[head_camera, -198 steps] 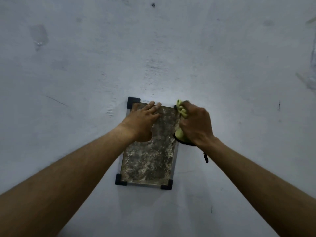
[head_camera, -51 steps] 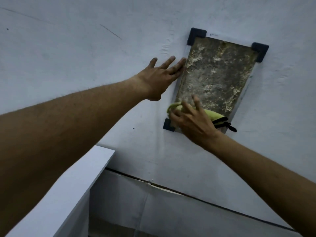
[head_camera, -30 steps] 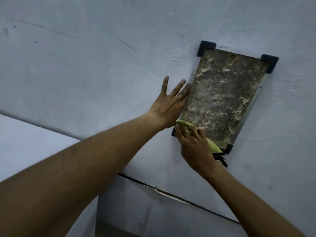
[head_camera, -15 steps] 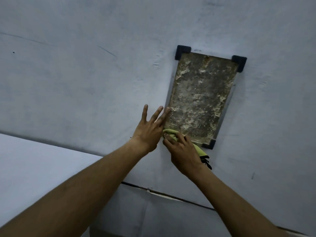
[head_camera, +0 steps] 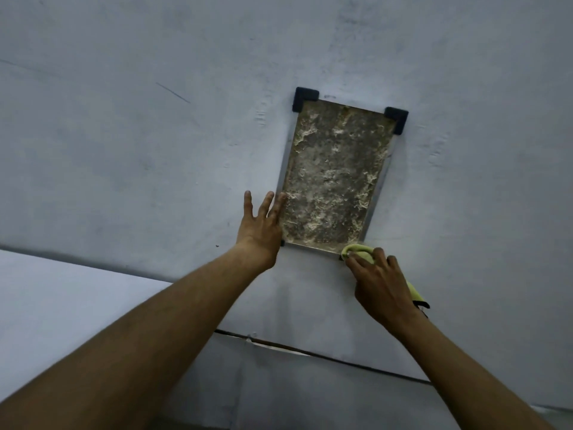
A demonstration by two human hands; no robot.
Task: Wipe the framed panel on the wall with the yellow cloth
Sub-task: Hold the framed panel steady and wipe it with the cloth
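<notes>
Yellow cloth (head_camera: pixel 359 250) is bunched under the right hand (head_camera: pixel 379 283), whose fingers curl over it and press it against the 5 o'clock corner of the framed panel (head_camera: pixel 335 175), covering the corner there. A tail of the cloth shows past the wrist at 4 o'clock from the hand, ending in a black strap (head_camera: pixel 422 304). The left hand (head_camera: pixel 262 225) lies flat and holds nothing, its fingers spread on the wall (head_camera: pixel 155 150) at the panel's 8 o'clock, the nearest fingertips touching the frame's left edge. The panel hangs upright on the wall, its face mottled grey and pale, with a thin metal rim and black corner caps (head_camera: pixel 305 97) at 11 and 1 o'clock. Below, at 6 o'clock, a dark seam (head_camera: pixel 310 352) crosses the wall. At 8 o'clock a pale flat surface (head_camera: pixel 62 290) juts in.
</notes>
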